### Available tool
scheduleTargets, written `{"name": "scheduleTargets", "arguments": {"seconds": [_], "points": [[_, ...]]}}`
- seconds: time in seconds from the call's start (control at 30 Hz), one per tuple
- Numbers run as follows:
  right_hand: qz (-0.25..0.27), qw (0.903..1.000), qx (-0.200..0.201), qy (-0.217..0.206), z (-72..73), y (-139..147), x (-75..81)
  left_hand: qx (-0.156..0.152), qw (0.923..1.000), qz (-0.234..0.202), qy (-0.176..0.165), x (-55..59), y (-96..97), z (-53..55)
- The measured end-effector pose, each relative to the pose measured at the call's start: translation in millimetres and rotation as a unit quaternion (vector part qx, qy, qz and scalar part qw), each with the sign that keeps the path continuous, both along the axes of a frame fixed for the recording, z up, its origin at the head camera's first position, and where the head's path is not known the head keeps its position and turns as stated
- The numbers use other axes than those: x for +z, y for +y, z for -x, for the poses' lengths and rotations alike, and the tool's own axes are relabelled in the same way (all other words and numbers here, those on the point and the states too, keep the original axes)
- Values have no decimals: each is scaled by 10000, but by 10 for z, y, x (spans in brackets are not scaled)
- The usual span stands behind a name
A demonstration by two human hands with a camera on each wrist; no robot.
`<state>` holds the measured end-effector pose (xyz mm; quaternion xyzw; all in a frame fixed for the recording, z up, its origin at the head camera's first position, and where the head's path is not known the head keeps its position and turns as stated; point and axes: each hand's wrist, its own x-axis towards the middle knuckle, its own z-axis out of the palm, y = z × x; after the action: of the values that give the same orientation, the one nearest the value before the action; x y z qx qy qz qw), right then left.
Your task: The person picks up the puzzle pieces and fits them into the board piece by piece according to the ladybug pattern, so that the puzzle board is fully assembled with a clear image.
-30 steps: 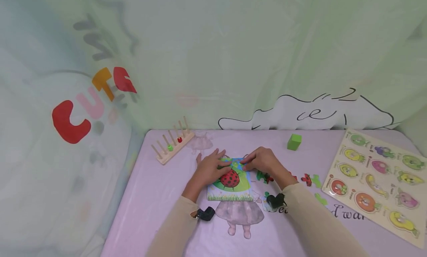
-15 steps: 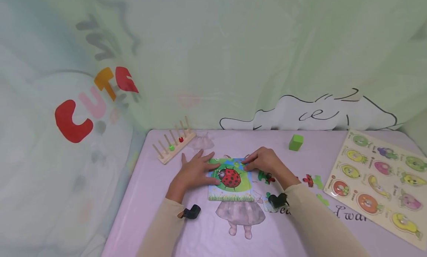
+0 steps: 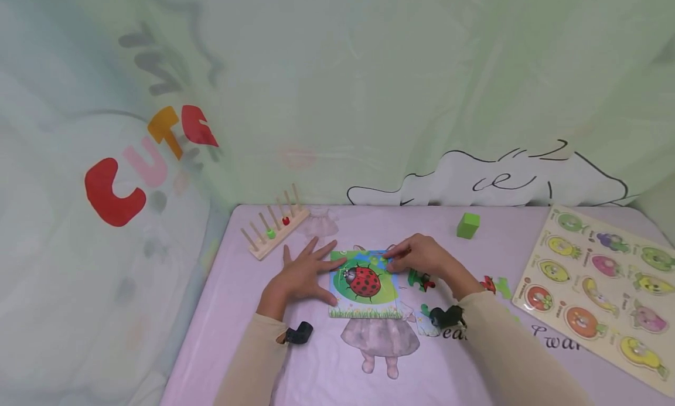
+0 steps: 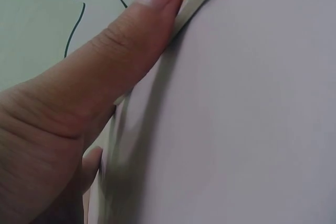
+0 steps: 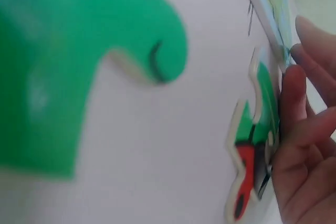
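Note:
A square ladybug puzzle board (image 3: 365, 284) lies flat on the table, showing a red spotted ladybug over a green and blue ground. My left hand (image 3: 302, 277) is spread along its left side, its fingertips and thumb right at the edge. In the left wrist view the thumb (image 4: 121, 45) reaches the board's rim. At the top right corner my right hand (image 3: 422, 257) pinches the board's edge between thumb and fingers. The right wrist view has those curled fingertips (image 5: 295, 80) against the board's corner. Close by lies a green and red puzzle piece (image 5: 248, 150).
More loose puzzle pieces (image 3: 503, 287) lie under and beyond the right forearm. A wooden peg rack (image 3: 279, 233) with a green and a red bead stands at the back left. A green block (image 3: 467, 225) stands at the back, and a fruit puzzle board (image 3: 575, 271) lies at the right.
My left hand has slid left off the ladybug picture to the board's left edge, its fingers spreading. My right hand has stayed at the top right corner.

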<state>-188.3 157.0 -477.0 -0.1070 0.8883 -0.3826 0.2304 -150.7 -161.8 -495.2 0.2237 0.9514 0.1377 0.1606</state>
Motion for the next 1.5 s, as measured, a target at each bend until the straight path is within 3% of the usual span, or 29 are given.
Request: {"name": "scheduleTargets", "arguments": {"seconds": [0.17,0.47,0.63,0.93,1.5], "points": [[-20,9998,140,119,-29,114,23,9,10000,-49,31,-30,2,-7],[-651,9969,231,381,-88,379,131,-29,9999,-121,70,-75,-26,1],[-830,9942,457,510,-117,506,104,-23,9999,-117,82,-104,-47,8],[-533,9919,891,731,-151,578,20,19,9998,-197,55,-120,-46,10],[-254,9930,856,772,-194,569,23,30,9996,-268,44,-95,-34,-12]]}}
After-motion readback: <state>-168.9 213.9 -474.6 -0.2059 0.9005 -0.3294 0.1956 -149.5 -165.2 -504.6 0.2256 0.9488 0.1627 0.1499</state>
